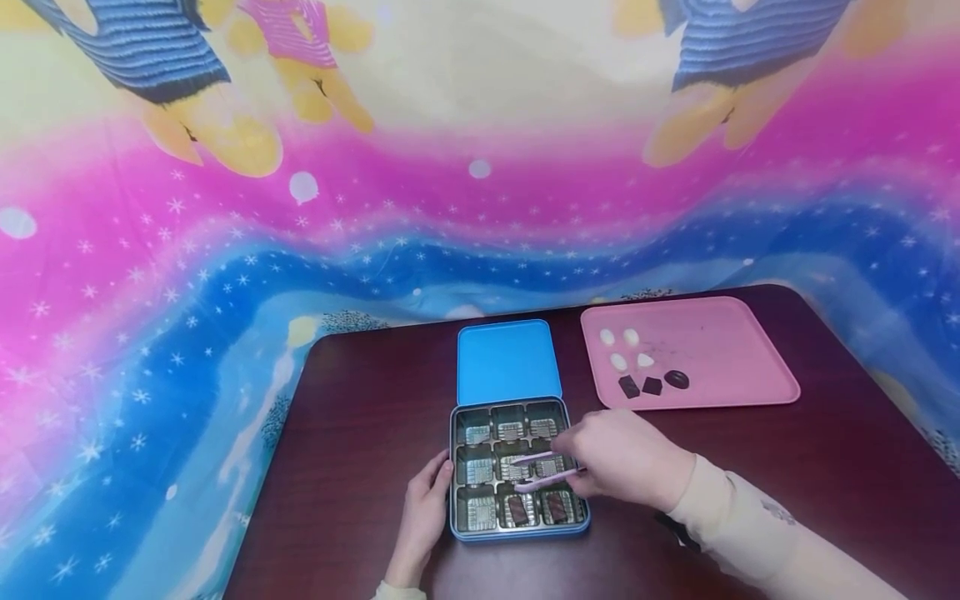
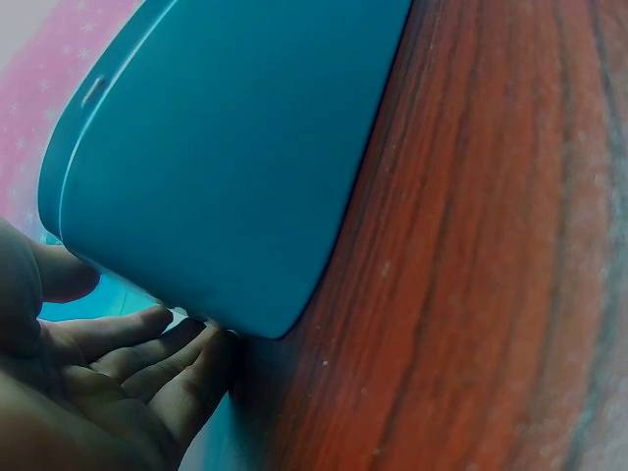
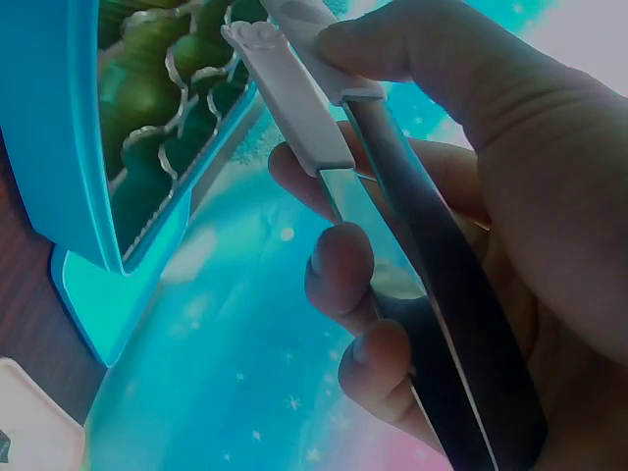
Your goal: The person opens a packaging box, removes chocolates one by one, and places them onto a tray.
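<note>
A blue tin (image 1: 517, 536) with a compartmented plastic insert stands on the table, its lid side tipped back. Brown chocolate pieces lie in its front middle compartment (image 1: 517, 510) and front right compartment (image 1: 558, 507). My left hand (image 1: 423, 504) rests against the tin's left side, with thumb and fingertips touching the wall (image 2: 226, 177). My right hand (image 1: 630, 457) grips small tongs (image 3: 412, 235) with metal arms and pale pinkish tips. Those tips stand apart over the tin's middle row, and nothing shows between them.
A pink tray (image 1: 712, 350) lies at the back right. It bears several white pieces (image 1: 618, 362) and dark chocolates (image 1: 652, 386). The blue lid (image 1: 506, 362) extends behind the tin. A patterned cloth (image 1: 465, 208) hangs beyond the dark wooden table (image 1: 360, 433).
</note>
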The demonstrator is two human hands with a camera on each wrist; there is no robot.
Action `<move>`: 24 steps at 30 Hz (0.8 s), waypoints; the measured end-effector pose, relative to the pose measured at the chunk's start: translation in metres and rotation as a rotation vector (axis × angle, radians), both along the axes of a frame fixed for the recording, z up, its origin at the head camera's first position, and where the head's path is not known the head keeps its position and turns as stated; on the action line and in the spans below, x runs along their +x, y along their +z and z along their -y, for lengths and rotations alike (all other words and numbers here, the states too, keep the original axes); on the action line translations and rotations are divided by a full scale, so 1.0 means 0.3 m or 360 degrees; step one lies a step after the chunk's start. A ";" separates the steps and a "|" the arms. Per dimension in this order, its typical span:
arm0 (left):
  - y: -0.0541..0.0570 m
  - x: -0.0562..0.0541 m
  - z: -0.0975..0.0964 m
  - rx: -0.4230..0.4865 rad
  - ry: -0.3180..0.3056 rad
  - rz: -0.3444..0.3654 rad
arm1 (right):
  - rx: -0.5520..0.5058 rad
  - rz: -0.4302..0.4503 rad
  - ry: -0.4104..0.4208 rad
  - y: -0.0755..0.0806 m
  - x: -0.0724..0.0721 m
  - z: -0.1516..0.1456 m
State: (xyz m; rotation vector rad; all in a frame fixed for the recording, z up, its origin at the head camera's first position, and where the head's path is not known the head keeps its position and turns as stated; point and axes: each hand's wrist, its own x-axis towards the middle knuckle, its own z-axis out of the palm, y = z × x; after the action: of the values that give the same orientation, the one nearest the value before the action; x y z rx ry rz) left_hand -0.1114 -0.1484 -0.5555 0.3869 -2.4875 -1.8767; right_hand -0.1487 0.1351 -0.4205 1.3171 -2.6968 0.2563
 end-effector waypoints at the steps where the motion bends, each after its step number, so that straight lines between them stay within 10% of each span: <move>1: 0.001 0.000 0.000 -0.0007 -0.0001 0.0001 | 0.0015 -0.0003 0.0010 -0.005 0.000 0.003; 24: -0.003 0.003 0.001 0.0009 -0.0011 -0.0016 | 0.0428 -0.0318 0.0111 -0.026 0.068 0.125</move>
State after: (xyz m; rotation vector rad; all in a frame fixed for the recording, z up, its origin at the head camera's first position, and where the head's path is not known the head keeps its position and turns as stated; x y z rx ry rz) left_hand -0.1104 -0.1488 -0.5564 0.3686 -2.4811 -1.8837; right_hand -0.1284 0.0977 -0.4284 1.4207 -2.5852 -0.2289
